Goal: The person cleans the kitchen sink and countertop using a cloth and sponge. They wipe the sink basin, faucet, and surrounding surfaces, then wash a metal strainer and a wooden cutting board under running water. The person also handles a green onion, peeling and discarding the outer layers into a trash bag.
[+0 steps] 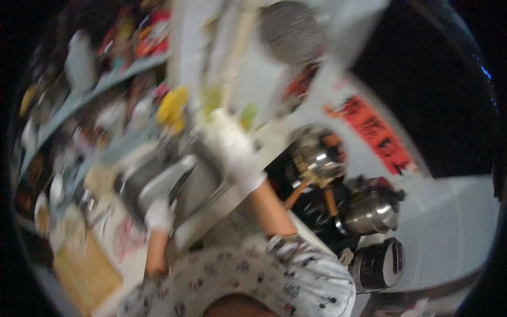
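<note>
The picture is blurred. My left hand [159, 214], in a white glove, is at the near side of a metal sink [202, 190] and grips a long pale utensil [166, 180], whose exact kind I cannot tell. My right hand [237, 154], also in a white glove, reaches past the sink's right side towards the wall. Green things [213, 101] show just beyond its fingers; whether it holds anything is unclear. A yellow cloth or glove [173, 109] lies or hangs behind the sink.
On the right, a shiny pot [321, 154] and a steel pot [372, 206] stand on a black hob [317, 214], with a round appliance [378, 264] nearer. A wooden cutting board [87, 273] lies at lower left. A crowded shelf [107, 81] runs along the left.
</note>
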The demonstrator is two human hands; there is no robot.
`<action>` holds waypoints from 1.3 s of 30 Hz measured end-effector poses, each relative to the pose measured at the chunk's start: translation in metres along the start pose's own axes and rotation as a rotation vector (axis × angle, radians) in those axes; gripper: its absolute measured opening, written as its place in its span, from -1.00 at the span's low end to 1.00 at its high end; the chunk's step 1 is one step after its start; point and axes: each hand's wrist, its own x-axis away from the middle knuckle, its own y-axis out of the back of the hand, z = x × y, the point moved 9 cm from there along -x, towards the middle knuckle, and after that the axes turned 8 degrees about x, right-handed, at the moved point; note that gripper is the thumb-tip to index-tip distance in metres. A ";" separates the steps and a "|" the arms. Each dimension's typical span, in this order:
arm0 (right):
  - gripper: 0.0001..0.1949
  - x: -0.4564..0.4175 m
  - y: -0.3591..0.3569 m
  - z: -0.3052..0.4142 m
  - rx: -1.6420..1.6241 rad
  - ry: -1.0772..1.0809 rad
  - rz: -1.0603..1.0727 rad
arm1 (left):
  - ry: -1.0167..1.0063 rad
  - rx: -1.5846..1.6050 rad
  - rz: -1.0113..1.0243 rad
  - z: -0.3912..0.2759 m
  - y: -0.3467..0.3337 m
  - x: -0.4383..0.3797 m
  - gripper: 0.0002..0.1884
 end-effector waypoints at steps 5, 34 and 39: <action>-0.64 0.076 -0.095 -0.049 0.087 -0.592 0.339 | 0.234 -0.018 0.211 0.051 -0.019 -0.011 -0.51; -0.39 0.002 -0.274 -0.095 -0.379 -0.053 0.465 | 0.263 -0.041 -0.070 0.055 -0.054 -0.083 -0.76; -0.50 0.059 -0.323 -0.024 -0.373 0.190 0.882 | 0.172 -0.073 -0.066 0.060 -0.060 -0.081 -0.75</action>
